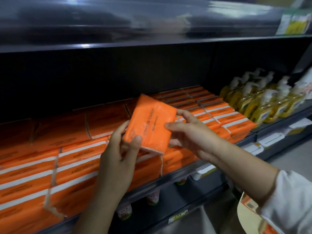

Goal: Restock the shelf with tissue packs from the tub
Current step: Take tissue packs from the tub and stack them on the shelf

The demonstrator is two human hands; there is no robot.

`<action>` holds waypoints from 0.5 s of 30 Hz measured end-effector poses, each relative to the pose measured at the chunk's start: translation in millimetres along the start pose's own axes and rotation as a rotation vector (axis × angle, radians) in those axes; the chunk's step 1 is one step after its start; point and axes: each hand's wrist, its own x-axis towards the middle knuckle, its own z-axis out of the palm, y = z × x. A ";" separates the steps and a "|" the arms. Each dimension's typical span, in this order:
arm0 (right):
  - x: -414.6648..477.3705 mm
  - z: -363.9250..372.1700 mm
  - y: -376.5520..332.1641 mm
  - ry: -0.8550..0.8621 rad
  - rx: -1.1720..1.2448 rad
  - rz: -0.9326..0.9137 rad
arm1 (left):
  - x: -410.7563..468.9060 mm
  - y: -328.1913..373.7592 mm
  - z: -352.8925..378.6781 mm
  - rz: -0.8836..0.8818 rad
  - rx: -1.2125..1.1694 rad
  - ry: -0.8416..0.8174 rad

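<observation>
An orange tissue pack (150, 123) is tilted in the air just above the stocked shelf (182, 174). My left hand (118, 156) grips its lower left corner, thumb on the front face. My right hand (189, 135) holds its right edge, fingers curled round the side. Below and behind it, orange tissue packs (50, 159) with white stripes fill the shelf in stacked rows, reaching from the far left to about two thirds across. The tub is not clearly in view.
Yellow pump bottles (263, 102) stand on the same shelf to the right of the tissue packs. A dark upper shelf (135, 43) overhangs the stock. Price tag holders (270, 141) line the shelf edge. Small bottles (152, 197) sit on the shelf below.
</observation>
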 end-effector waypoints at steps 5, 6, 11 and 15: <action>22.7 -40.8 -17.7 0.337 0.127 -0.129 | 2.0 -12.0 12.9 0.092 0.417 -0.069; 29.5 -51.1 -20.2 0.409 0.101 -0.153 | 3.2 -14.2 14.4 0.127 0.496 -0.097; 64.7 -81.2 -20.0 0.558 -0.051 -0.156 | 7.6 -20.2 19.4 0.154 0.670 -0.191; 89.6 -77.2 -19.3 0.532 -0.038 -0.079 | 9.4 -20.4 21.1 0.154 0.694 -0.251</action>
